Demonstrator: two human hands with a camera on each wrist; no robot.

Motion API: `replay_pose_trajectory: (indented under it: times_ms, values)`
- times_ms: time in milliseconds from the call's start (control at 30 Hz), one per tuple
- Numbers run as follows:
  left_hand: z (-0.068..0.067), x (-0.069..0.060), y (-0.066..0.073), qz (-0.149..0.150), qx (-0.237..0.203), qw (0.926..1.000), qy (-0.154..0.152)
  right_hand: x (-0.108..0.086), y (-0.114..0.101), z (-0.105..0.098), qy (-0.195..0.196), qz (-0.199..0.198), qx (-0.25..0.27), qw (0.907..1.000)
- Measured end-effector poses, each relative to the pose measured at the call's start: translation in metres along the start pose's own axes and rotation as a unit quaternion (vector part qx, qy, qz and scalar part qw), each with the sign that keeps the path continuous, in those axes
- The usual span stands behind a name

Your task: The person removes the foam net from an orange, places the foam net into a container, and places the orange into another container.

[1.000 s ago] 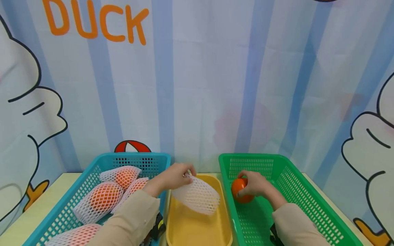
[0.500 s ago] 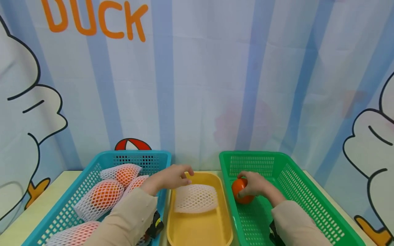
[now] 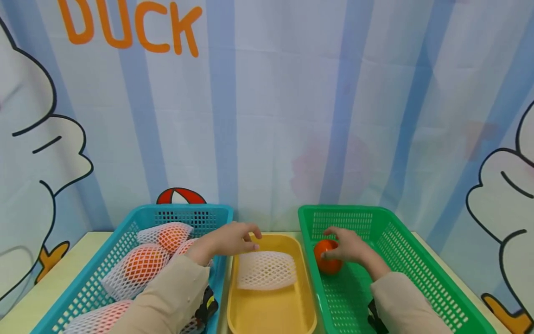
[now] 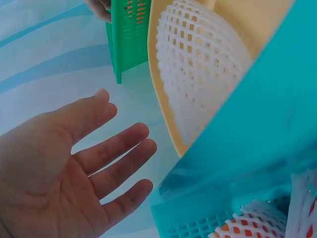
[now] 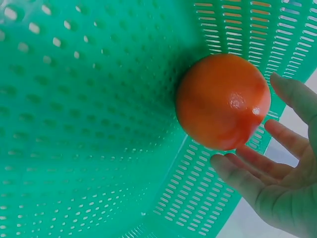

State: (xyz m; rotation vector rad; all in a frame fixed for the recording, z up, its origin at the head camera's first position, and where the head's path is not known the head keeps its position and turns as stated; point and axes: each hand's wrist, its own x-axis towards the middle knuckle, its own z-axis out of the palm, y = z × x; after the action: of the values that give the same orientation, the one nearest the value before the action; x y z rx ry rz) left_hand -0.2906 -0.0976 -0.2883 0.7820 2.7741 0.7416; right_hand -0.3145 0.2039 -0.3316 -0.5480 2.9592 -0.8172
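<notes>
A glossy orange-red fruit, round like a tomato [image 5: 223, 101], sits in the far left corner of the green basket [image 3: 354, 304]. Around its near right side my right hand [image 3: 352, 246] holds its fingers spread; in the right wrist view they stand slightly off it. The white foam net sleeve [image 3: 267, 270] lies flat in the yellow tray [image 3: 271, 311], with nothing inside it. My left hand [image 3: 231, 239], fingers apart and holding nothing, hovers between the blue basket [image 3: 223, 218] and the tray. Its bare palm [image 4: 59, 193] shows in the left wrist view.
Several orange-red fruits in white foam nets [image 3: 142, 269] lie in the blue basket on the left. All three containers stand side by side on a pale yellow table [image 3: 93, 243]. A striped cloth with cartoon prints [image 3: 271, 116] hangs right behind them.
My left hand has let go of the foam net sleeve, which dropped into the yellow tray. My right hand has loosened from the tomato-like fruit and risen slightly.
</notes>
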Motion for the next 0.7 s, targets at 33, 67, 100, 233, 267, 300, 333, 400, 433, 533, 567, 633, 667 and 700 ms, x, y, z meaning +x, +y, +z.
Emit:
replay_pose_trajectory:
  times_ms: [33,67,100,233,267,300,333,400,433,533,567,633,667,700]
  values:
    - [-0.001,-0.001,0.0,-0.001,0.002,1.0,0.001,-0.001,-0.001,-0.001,0.001,0.0,-0.002,1.0]
    - [-0.002,-0.002,-0.001,0.0,0.003,1.0,0.002,-0.001,-0.001,-0.002,0.002,0.0,-0.003,1.0]
    - [-0.004,-0.003,-0.001,-0.001,0.004,1.0,0.002,-0.001,-0.002,-0.004,0.002,-0.002,-0.008,1.0]
    - [-0.01,-0.009,-0.004,0.0,0.006,1.0,0.004,-0.003,-0.002,-0.011,0.003,0.002,-0.009,0.9999]
    - [-0.011,-0.01,-0.005,0.001,0.008,1.0,0.003,-0.003,-0.002,-0.013,0.003,0.001,-0.011,0.9999]
    - [-0.013,-0.012,-0.006,0.001,0.008,1.0,0.003,-0.003,-0.001,-0.016,0.003,-0.001,-0.013,0.9999]
    - [-0.014,-0.014,-0.006,0.0,0.009,1.0,0.002,-0.003,-0.001,-0.019,0.003,0.0,-0.011,0.9999]
    - [-0.017,-0.017,-0.007,-0.002,0.012,0.9999,-0.001,-0.005,0.0,-0.026,0.003,0.0,-0.009,1.0]
    - [-0.019,-0.019,-0.007,-0.003,0.012,0.9999,-0.003,-0.006,0.001,-0.03,0.003,-0.002,-0.009,1.0]
    - [-0.023,-0.024,-0.008,0.001,0.012,0.9999,-0.004,-0.012,0.005,-0.043,0.007,0.004,-0.006,0.9999]
    - [-0.024,-0.026,-0.007,0.007,0.015,0.9999,-0.005,-0.014,0.006,-0.048,0.01,0.005,-0.007,0.9999]
    - [-0.026,-0.031,-0.008,0.017,0.021,0.9996,-0.004,-0.019,0.01,-0.059,0.017,0.005,-0.011,0.9998]
    - [-0.027,-0.033,-0.008,0.021,0.024,0.9995,-0.004,-0.022,0.011,-0.064,0.02,0.005,-0.01,0.9997]
    - [-0.028,-0.036,-0.009,0.025,0.027,0.9993,-0.004,-0.025,0.013,-0.069,0.023,0.003,-0.008,0.9997]
